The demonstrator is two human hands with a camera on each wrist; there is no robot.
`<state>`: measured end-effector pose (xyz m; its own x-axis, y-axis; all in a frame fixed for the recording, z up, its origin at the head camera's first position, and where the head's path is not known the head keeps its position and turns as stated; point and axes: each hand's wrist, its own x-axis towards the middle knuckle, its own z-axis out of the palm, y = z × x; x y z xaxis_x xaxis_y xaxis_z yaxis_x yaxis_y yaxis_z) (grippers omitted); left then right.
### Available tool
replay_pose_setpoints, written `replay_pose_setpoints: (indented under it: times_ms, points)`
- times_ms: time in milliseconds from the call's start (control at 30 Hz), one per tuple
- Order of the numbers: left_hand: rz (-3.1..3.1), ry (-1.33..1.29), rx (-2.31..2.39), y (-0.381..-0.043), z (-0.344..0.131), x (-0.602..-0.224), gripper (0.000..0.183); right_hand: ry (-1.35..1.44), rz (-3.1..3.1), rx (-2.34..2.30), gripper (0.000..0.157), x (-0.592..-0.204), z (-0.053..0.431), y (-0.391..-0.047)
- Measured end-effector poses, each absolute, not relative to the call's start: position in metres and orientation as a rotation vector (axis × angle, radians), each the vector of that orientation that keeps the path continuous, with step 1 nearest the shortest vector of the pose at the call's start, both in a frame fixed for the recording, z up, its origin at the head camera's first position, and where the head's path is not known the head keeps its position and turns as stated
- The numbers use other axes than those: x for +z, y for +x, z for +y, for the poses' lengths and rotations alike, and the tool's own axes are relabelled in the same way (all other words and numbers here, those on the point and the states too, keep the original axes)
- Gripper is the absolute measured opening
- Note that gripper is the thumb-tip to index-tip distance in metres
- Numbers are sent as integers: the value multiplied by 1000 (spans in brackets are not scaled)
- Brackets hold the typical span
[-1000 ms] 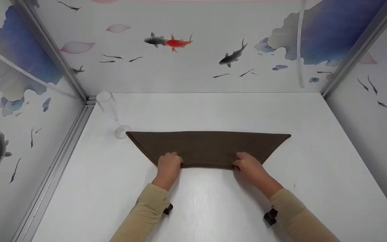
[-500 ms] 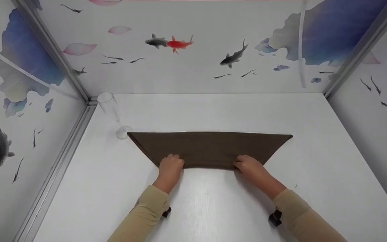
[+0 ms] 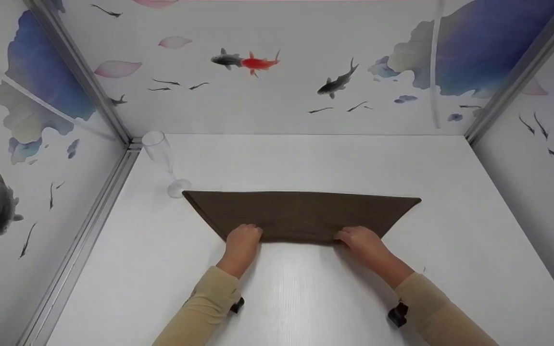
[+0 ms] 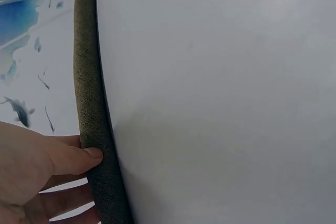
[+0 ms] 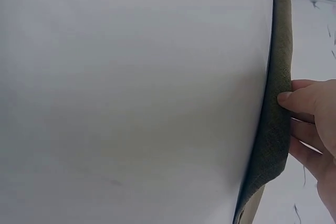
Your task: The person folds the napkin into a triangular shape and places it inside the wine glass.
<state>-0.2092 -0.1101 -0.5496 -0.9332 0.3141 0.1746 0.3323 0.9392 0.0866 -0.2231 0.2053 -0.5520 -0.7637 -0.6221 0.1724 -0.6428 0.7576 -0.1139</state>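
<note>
A folded brown cloth napkin (image 3: 301,214) lies on the white table, its long straight edge away from me and its shorter edge towards me. My left hand (image 3: 243,242) pinches the near edge left of centre. In the left wrist view, that hand's thumb (image 4: 79,158) presses on the rounded fold while the fingers lie behind it. Right of centre, my right hand (image 3: 363,245) grips the same edge; its thumb (image 5: 302,99) shows on the fold in the right wrist view. Past the right hand, one end of the fold (image 5: 262,177) flares and tapers.
Tipped over at the back left is a clear stemmed glass (image 3: 159,151), its foot (image 3: 177,188) right by the napkin's far left corner. White panels (image 3: 277,105) printed with fish and petals enclose the table (image 3: 296,298) on the left, back and right.
Both hands have come very slightly nearer with the napkin's near edge still between their fingers. The head view has shifted a little; the glass lies as before.
</note>
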Motion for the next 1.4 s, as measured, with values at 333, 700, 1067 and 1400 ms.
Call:
replay_pose_setpoints:
  times_ms: [333, 700, 1067, 1400]
  points:
    - [-2968, -461, -382, -213, -115, -548, 23, 961, -2895, 366, 17, -554, 206, -229]
    - [-2964, -442, -467, -223, -113, -550, 15, 951, -2906, 412, 18, -554, 207, -235]
    - [-2954, -439, -237, -224, -112, -549, 16, 835, -2938, 401, 14, -553, 205, -240]
    - [-2989, -524, -285, -220, -118, -546, 13, 806, -2932, 213, 7, -551, 201, -236]
